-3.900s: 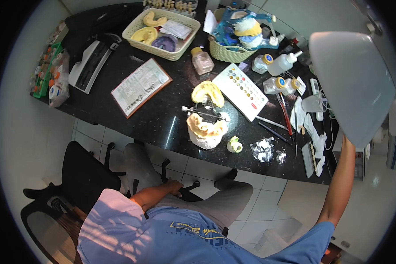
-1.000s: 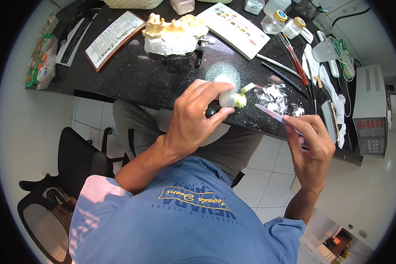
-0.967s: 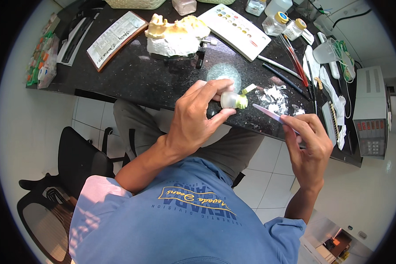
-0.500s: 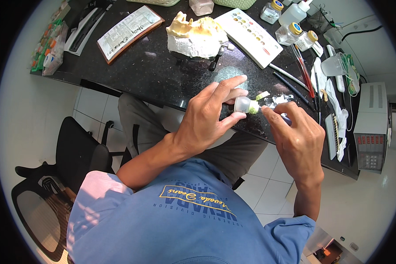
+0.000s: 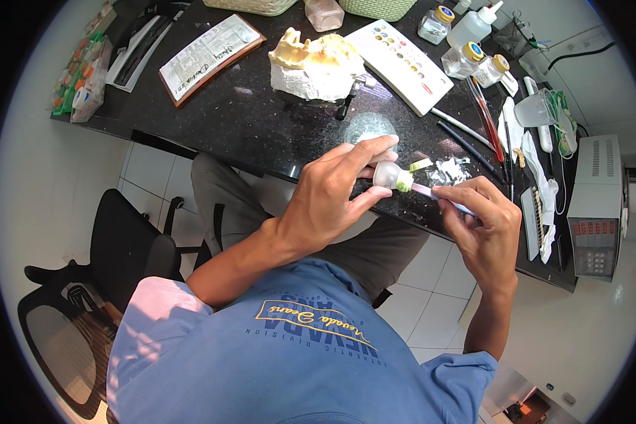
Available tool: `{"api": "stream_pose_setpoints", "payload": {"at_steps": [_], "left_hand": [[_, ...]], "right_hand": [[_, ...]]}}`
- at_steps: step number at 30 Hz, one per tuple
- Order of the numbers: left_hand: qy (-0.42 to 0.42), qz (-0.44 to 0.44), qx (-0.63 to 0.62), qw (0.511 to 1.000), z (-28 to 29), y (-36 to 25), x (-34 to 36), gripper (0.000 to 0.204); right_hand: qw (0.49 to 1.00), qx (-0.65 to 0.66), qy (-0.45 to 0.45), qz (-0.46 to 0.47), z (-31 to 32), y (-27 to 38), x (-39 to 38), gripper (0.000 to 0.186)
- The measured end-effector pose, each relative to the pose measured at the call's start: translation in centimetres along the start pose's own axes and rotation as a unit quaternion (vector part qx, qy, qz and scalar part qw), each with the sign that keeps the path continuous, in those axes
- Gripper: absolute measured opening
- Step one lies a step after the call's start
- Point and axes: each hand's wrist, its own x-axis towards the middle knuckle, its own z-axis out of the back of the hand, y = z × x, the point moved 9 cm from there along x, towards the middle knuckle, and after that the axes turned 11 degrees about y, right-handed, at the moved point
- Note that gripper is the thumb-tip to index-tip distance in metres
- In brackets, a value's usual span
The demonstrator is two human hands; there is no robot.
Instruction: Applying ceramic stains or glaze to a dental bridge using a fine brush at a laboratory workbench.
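Note:
My left hand point(image 5: 321, 185) grips a small translucent bottle point(image 5: 386, 175) with a light-green neck, tipped on its side with its mouth to the right. Between the thumb and fingers of my right hand point(image 5: 486, 222) is a thin, pale lilac stick-like tool point(image 5: 423, 191). Its far end meets the bottle's mouth; how deep it goes inside I cannot tell. Just beyond the neck lies a small light-green piece point(image 5: 420, 164), perhaps a cap. White, crumpled-looking bits point(image 5: 451, 170) are scattered on the black worktop point(image 5: 219, 127) beside it.
A dental cast point(image 5: 314, 67) stands on the worktop, with a white palette point(image 5: 403, 67) to its right. Several lidded jars point(image 5: 436, 25) are at the back right. Brushes point(image 5: 486, 116) and a clear cup point(image 5: 535, 107) lie nearer. A booklet point(image 5: 210, 56) is at left, a grey machine point(image 5: 595, 205) far right.
My right hand has drawn slightly away from the bottle, rolling so more of the lilac tool shows. The left hand and bottle have shifted a little left.

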Motion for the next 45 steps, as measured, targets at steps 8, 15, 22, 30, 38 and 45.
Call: {"api": "stream_pose_setpoints", "payload": {"at_steps": [8,15,22,30,38,45], "left_hand": [[0.002,0.033,-0.028,0.999,0.0,0.4,0.0,0.053],[-0.034,0.02,0.138,0.99,1.4,-1.0,-0.4,0.052],[-0.053,0.045,0.112,0.991,1.8,0.0,-0.3,0.049],[-0.058,0.029,0.126,0.99,1.8,-0.2,-0.5,0.047],[-0.074,0.035,0.081,0.993,2.2,0.1,-0.8,0.052],[-0.068,0.016,0.078,0.994,1.9,0.0,-0.8,0.052]], "right_hand": [[0.998,0.032,-0.046,0.003,0.8,-1.0,-1.4,0.022],[0.995,0.064,-0.081,-0.007,1.2,-1.7,-2.3,0.022],[0.994,0.06,-0.086,-0.002,-1.3,-2.2,-2.7,0.023],[0.994,-0.039,-0.087,0.044,-2.8,-1.4,-3.1,0.035],[0.991,-0.045,-0.116,0.053,-0.3,-0.2,-3.5,0.036],[0.986,-0.115,-0.082,0.089,0.9,2.7,-1.6,0.033]]}}
